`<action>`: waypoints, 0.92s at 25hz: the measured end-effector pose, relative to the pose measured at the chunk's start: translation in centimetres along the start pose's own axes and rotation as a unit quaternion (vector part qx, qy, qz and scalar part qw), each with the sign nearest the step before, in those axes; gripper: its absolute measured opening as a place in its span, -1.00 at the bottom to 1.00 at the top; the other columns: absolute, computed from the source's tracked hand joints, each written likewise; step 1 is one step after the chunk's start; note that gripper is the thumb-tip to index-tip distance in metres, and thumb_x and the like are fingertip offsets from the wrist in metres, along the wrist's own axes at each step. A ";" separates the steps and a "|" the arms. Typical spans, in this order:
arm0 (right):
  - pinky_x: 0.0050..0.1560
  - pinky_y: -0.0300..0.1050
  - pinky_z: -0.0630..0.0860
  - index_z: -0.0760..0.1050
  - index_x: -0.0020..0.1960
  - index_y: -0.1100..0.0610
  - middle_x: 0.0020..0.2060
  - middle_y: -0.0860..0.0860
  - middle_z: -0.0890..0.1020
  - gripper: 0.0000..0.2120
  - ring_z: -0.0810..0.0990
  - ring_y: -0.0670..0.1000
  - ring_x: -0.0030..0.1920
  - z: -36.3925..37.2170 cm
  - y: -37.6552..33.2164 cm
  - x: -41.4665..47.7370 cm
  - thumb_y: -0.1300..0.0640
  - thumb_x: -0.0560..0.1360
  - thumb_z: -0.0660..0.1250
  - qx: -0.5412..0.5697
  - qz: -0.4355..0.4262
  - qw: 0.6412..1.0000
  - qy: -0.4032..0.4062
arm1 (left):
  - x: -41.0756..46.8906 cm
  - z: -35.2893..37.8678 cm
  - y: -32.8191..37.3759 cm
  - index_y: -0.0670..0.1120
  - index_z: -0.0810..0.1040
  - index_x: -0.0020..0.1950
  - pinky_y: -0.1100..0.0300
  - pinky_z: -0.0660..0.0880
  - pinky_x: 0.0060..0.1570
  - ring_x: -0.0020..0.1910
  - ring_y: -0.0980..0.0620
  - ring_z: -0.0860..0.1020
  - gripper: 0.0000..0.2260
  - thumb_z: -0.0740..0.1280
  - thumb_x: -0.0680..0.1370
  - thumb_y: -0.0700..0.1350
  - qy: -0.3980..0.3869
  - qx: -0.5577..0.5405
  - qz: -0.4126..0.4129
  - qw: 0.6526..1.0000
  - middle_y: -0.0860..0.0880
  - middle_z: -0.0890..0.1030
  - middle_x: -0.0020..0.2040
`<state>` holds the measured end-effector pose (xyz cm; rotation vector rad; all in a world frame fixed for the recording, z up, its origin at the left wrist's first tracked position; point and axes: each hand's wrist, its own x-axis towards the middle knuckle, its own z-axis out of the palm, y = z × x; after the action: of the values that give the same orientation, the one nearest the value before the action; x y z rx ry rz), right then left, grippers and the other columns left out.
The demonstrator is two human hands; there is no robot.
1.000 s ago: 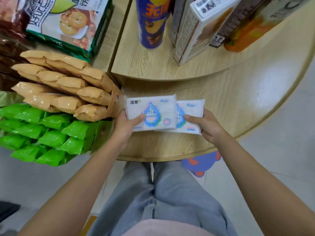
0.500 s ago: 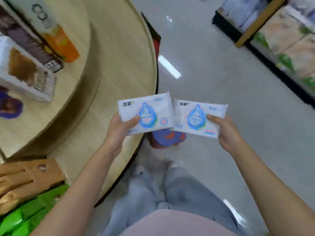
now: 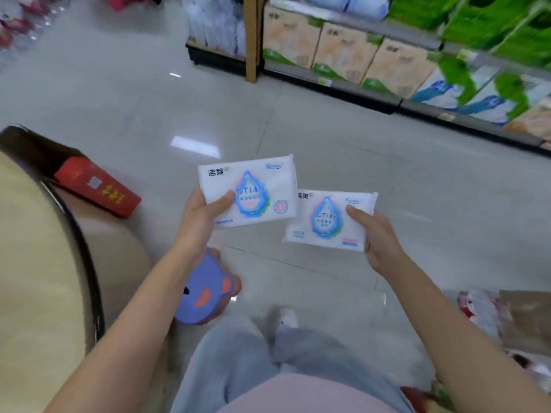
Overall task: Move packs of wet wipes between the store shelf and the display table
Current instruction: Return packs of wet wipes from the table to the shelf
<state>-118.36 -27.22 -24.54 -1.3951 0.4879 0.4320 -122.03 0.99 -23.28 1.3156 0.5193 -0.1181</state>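
Holding two packs, one per hand, mid-air over floor (image 3: 328,138), between table (image 3: 35,263) and shelf (image 3: 387,96). Pinching left pack (image 3: 259,186) near its lower-left corner with left hand (image 3: 198,225): thumb on the face, fingers curled underneath. Gripping right pack (image 3: 323,222) by its right edge with right hand (image 3: 380,239), same thumb-over hold. Can't tell whether touching at the near corners or just apart. Facing shelf, well apart from it.

Risks, as a judgement:
- Holding soft, slick film by one edge only, so could droop and slip out on an arm swing.
- Could clip red box (image 3: 98,195) jutting out beside table on a careless step.
- Could end up placing in the wrong row; seeing no matching wipes on shelf, and too blurred to read labels.
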 end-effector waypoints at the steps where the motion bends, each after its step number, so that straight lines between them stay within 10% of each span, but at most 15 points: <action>1: -0.20 -0.08 0.64 0.55 0.08 0.12 -0.16 -0.02 0.72 -0.85 0.70 -0.01 -0.16 -1.1 -1.8 1.6 0.20 0.53 0.29 0.002 -0.012 1.000 0.006 | 1.2 2.2 0.1 -0.16 0.50 0.27 -0.03 0.53 0.12 0.12 -0.12 0.62 -0.59 0.38 0.44 -0.12 -0.005 -0.002 -0.003 1.000 -0.11 0.64 0.16; 23: -0.15 0.03 0.66 0.54 0.09 0.14 -0.12 0.04 0.73 -0.83 0.71 0.08 -0.12 1.8 -33.2 46.3 0.18 0.50 0.34 0.098 -0.019 0.990 0.101 | 53.4 19.9 25.2 -0.11 0.49 0.29 -0.08 0.49 0.19 0.14 -0.10 0.61 -0.68 0.32 0.53 -0.19 -0.044 0.040 0.045 0.997 -0.07 0.64 0.16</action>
<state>-61.42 -29.59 -23.22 -1.2606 0.6495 0.2060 -59.79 -0.10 -20.55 1.4035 0.3834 -0.1224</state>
